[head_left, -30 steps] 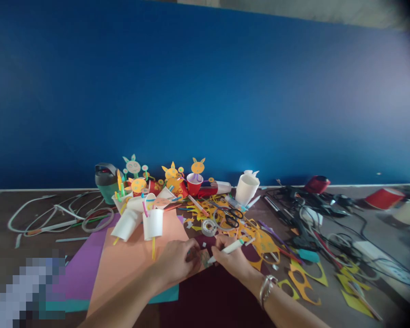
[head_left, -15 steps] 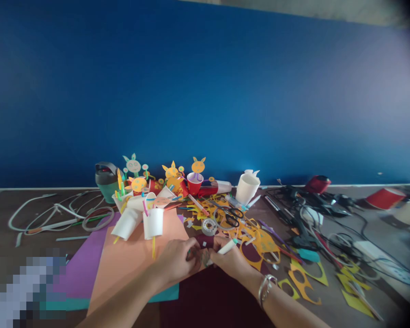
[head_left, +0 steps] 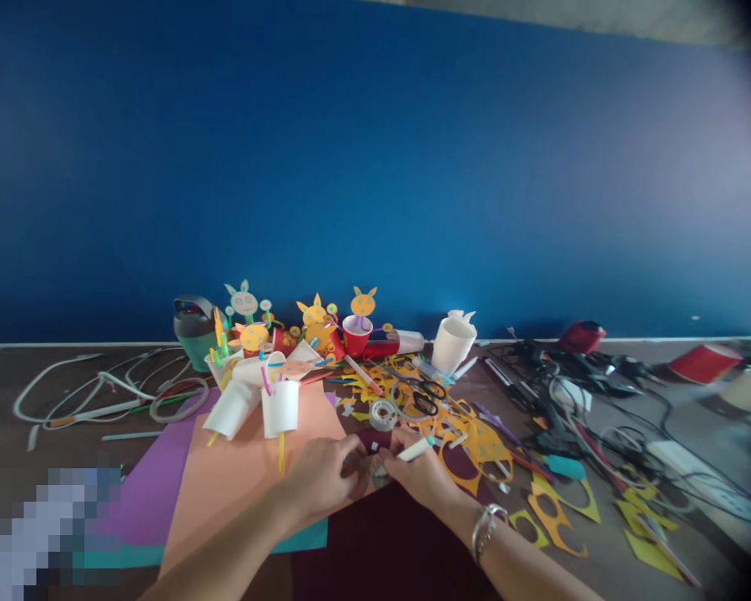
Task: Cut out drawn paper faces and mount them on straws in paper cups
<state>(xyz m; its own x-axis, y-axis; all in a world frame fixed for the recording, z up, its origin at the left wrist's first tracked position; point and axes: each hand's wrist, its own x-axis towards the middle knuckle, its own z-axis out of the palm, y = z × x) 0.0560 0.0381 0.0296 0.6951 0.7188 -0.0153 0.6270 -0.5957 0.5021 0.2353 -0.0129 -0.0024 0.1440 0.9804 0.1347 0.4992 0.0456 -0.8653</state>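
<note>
My right hand [head_left: 424, 477] is closed around a white marker [head_left: 414, 451] with a teal end. The marker slants up to the right, and its lower part is hidden by the fingers. My left hand [head_left: 320, 472] faces it with fingers curled in a pinch. Whatever those fingers hold is too small and covered to name. Between both hands lies a small pale piece [head_left: 378, 472], blurred. Dark maroon paper [head_left: 381, 551] spreads under the hands, beside orange paper [head_left: 216, 492]. A tape roll [head_left: 383, 414] sits just beyond the fingertips.
Two white paper cups [head_left: 280, 411] stand on the orange paper's far part. Behind them, cups with paper animal faces [head_left: 364, 302] line the wall. Scissors [head_left: 426, 399] rest among yellow scraps [head_left: 488, 438]. Tangled cables and a power strip [head_left: 707, 484] occupy the right side; cables lie left too.
Both hands stay in nearly the same place. My right fingers and the marker have shifted very slightly; the small pale piece between the hands looks a little different.
</note>
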